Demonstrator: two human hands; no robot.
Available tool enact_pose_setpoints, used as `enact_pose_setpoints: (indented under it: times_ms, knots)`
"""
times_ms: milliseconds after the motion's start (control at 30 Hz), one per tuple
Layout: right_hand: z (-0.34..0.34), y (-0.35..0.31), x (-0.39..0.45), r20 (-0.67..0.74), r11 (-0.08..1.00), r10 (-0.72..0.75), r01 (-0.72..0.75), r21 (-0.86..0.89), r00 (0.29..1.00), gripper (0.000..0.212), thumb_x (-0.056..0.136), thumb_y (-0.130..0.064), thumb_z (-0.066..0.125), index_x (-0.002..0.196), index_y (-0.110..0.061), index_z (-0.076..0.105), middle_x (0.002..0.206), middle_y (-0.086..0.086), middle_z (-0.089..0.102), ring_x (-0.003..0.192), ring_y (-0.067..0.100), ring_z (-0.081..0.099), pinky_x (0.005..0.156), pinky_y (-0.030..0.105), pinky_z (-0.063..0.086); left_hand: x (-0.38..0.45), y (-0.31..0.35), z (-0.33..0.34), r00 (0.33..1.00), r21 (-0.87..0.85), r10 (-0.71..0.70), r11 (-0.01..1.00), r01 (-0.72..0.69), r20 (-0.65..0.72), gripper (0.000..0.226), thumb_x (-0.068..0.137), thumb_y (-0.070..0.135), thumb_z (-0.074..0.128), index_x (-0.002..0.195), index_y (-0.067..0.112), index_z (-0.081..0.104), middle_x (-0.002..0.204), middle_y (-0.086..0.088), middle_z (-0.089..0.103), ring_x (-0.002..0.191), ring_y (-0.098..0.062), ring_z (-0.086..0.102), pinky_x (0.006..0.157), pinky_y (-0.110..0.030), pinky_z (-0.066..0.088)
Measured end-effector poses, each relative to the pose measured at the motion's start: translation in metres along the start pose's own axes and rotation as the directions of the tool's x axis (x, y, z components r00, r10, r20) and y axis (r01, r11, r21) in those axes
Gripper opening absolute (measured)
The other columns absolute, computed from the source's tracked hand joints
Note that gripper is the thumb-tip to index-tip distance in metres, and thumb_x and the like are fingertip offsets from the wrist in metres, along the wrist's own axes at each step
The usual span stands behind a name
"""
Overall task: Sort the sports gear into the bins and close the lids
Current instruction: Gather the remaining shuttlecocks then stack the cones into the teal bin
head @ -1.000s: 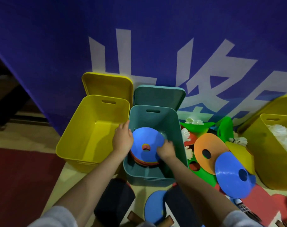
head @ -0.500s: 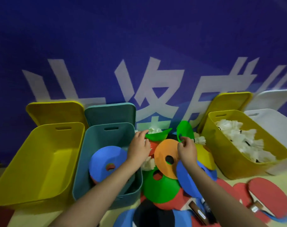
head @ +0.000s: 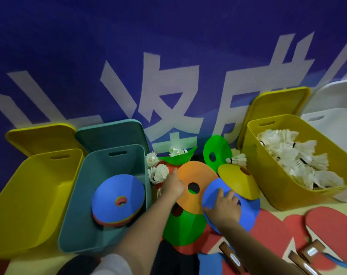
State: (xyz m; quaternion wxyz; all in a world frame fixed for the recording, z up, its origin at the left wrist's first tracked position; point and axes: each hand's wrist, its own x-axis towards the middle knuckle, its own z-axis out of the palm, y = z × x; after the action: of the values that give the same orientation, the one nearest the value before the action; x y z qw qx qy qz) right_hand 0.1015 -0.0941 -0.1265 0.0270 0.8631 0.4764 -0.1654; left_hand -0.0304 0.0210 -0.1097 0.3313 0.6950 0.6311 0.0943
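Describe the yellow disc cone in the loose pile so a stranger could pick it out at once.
Start at the yellow bin full of white shuttlecocks on the right. Against its left wall lies the loose pile of disc cones, and the yellow disc cone sits at that pile's right edge. It is the pile's only yellow one, overlapping the blue disc cone under the right hand.

I read this as a sports hall or gym storage corner: behind everything hangs a big blue banner point(head: 168, 46) printed with large white characters, the kind strung along a court wall. On the pale floor point(head: 287, 212) in front of it I see 4 open plastic bins with their lids propped against the banner, among them a teal bin point(head: 85, 195) stacked with flat training cones and a yellow bin point(head: 267, 187) full of white shuttlecocks point(head: 299, 155). More cone markers point(head: 196, 187) and red table-tennis paddles point(head: 331, 225) lie scattered between the bins.
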Motion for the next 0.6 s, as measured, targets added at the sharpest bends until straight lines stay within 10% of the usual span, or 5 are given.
enact_pose_setpoints:
  times_ms: [267, 433, 600]
  knots:
    - [0.015, -0.014, 0.009, -0.033, 0.981, -0.006, 0.0, -0.192, 0.999, 0.107, 0.078, -0.079, 0.042, 0.151, -0.01, 0.005, 0.155, 0.022, 0.012, 0.141, 0.038, 0.015, 0.108, 0.048, 0.025, -0.007, -0.014, 0.008, 0.993, -0.231, -0.057, 0.972, 0.031, -0.106, 0.052, 0.092, 0.004, 0.038, 0.14, 0.024, 0.041, 0.123, -0.004, 0.06, 0.105, -0.027, 0.058, 0.088, -0.042, 0.051]
    - [0.023, -0.009, 0.002, -0.048, 0.994, 0.016, -0.011, 0.11, 0.999, 0.098, 0.088, -0.055, 0.056, 0.152, -0.015, -0.007, 0.157, 0.024, 0.0, 0.142, 0.039, 0.012, 0.11, 0.044, 0.027, -0.017, -0.022, 0.008, 0.993, -0.3, -0.05, 0.954, 0.016, -0.107, 0.047, 0.095, 0.003, 0.037, 0.137, 0.023, 0.045, 0.124, 0.0, 0.058, 0.108, -0.023, 0.057, 0.089, -0.035, 0.049]
    - [0.007, -0.006, -0.01, -0.094, 0.837, -0.029, 0.076, 0.542, 0.995, 0.078, 0.09, -0.02, 0.06, 0.152, -0.016, 0.013, 0.149, 0.018, 0.018, 0.112, 0.035, 0.05, 0.082, 0.036, 0.044, -0.011, -0.026, 0.004, 0.995, -0.374, -0.027, 0.928, -0.013, -0.101, 0.044, 0.095, 0.004, 0.038, 0.133, 0.023, 0.048, 0.121, -0.002, 0.06, 0.101, -0.019, 0.056, 0.084, -0.034, 0.049]
